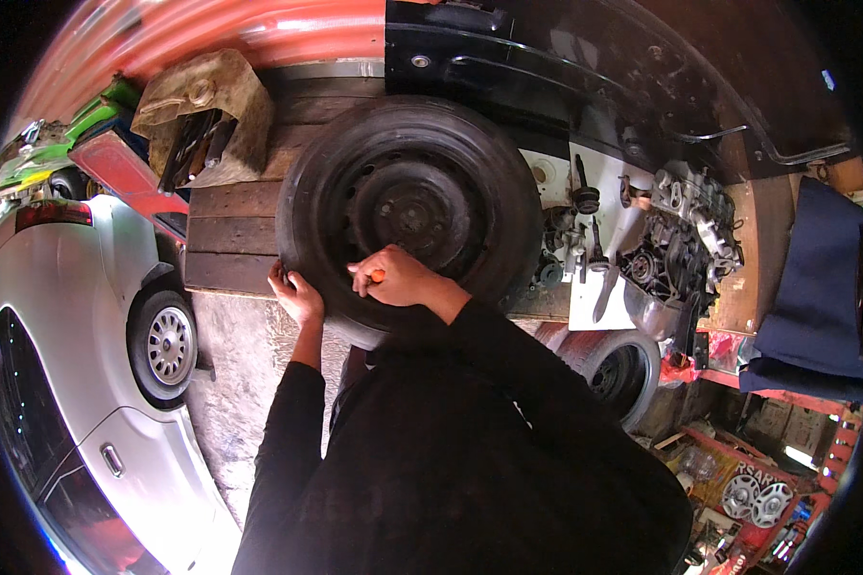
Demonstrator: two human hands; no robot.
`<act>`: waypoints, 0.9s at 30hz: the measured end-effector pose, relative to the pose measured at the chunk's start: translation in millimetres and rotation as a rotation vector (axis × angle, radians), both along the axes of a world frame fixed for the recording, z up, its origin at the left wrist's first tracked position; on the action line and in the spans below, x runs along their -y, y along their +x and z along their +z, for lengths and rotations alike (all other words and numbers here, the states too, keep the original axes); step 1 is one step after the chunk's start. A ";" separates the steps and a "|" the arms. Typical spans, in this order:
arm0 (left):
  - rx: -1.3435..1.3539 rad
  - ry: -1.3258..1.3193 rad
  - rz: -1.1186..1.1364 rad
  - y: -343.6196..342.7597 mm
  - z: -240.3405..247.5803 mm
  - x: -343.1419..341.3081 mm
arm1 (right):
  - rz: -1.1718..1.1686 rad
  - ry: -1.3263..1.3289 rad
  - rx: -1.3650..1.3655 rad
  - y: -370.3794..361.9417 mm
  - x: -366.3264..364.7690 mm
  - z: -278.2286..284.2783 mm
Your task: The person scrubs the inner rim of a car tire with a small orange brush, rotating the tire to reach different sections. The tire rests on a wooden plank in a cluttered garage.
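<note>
Right hand is closed around a small orange-tipped tool pressed to the sidewall of the tyre, which lies flat on the wooden bench; left hand grips the tyre's near-left edge. Looks like sidewall or valve work, tyre braced; next move needs steady left-hand hold while the tool is worked

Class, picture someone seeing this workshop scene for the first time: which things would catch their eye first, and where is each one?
First comes the big black tyre on its steel wheel, lying on the wooden bench at centre. The left hand grips its near edge, while the right hand, holding a small orange-handled tool, rests on the sidewall. A silver car fills the left side, and greasy engine parts sit to the right.
</note>
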State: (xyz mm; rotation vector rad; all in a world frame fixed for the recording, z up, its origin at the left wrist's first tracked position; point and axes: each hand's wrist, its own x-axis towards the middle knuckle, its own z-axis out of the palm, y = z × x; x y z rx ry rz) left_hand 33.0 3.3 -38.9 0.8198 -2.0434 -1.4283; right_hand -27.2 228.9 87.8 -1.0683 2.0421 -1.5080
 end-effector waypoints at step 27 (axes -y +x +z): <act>-0.058 0.014 0.028 -3.0 -9.6 5.6 | 0.270 0.675 0.140 -40.0 -122.9 49.8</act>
